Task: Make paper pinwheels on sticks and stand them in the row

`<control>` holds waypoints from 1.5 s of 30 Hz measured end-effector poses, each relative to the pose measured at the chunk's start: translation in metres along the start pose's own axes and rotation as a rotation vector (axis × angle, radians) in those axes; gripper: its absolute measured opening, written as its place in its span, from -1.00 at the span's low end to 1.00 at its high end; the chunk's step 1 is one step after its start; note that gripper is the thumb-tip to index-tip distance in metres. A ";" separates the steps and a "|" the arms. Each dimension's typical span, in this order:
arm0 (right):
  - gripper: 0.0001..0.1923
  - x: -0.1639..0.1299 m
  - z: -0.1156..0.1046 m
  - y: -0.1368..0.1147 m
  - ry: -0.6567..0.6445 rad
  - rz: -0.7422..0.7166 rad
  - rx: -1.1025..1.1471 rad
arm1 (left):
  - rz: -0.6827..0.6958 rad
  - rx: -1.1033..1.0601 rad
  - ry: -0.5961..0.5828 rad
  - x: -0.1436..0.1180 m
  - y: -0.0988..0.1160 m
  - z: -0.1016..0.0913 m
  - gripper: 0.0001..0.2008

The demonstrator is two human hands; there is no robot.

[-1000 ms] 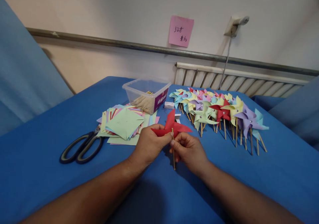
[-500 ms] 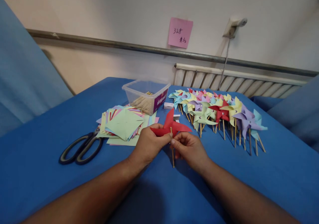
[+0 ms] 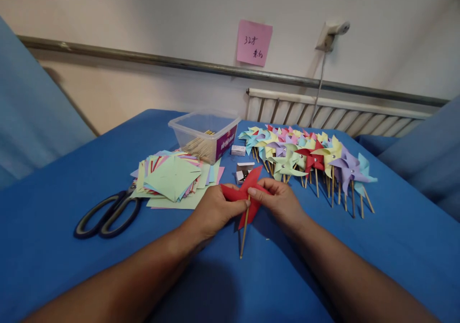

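Note:
A red paper pinwheel (image 3: pixel 253 212) with a thin wooden stick (image 3: pixel 244 236) is held between both hands, above the blue surface. My left hand (image 3: pixel 217 208) grips its left side, thumb against the upper stick. My right hand (image 3: pixel 280 201) pinches it from the right, the thumb at the stick's top where it meets the paper. The fingertips behind the blades are hidden. Just beyond the pinwheel stands a small opened box (image 3: pixel 245 166) with dark bits in it. A tiny pale scrap (image 3: pixel 268 239) lies below my right hand.
Left are black-handled scissors (image 3: pixel 108 215) and a stack of coloured paper squares (image 3: pixel 172 177). Behind stands a clear plastic tub (image 3: pixel 179 133) of wooden sticks, beside a small closed box (image 3: pixel 238 150). Many finished pinwheels (image 3: pixel 287 162) lie at right. A radiator (image 3: pixel 280 109) lines the wall.
The red pinwheel has turned, and its stick now leans with its lower end to the left. My right hand has moved up to the stick's top. The opened box shows more fully.

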State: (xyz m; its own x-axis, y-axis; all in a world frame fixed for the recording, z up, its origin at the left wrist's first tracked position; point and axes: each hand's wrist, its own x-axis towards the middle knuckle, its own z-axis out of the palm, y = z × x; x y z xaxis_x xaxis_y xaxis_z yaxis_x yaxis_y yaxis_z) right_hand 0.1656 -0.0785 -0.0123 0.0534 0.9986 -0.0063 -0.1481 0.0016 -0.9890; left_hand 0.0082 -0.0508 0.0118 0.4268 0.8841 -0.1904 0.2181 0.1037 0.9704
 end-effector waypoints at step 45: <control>-0.61 -0.003 -0.004 -0.008 -0.085 0.163 0.064 | -0.070 -0.091 -0.026 -0.004 0.001 0.003 -0.77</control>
State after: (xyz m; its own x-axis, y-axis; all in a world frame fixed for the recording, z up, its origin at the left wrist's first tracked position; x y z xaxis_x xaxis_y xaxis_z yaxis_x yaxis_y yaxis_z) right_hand 0.1705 -0.0817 -0.0044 -0.0593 0.9868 -0.1507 -0.2111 -0.1599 -0.9643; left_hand 0.0089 -0.0559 0.0134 0.4358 0.8614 -0.2610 0.1679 0.2071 0.9638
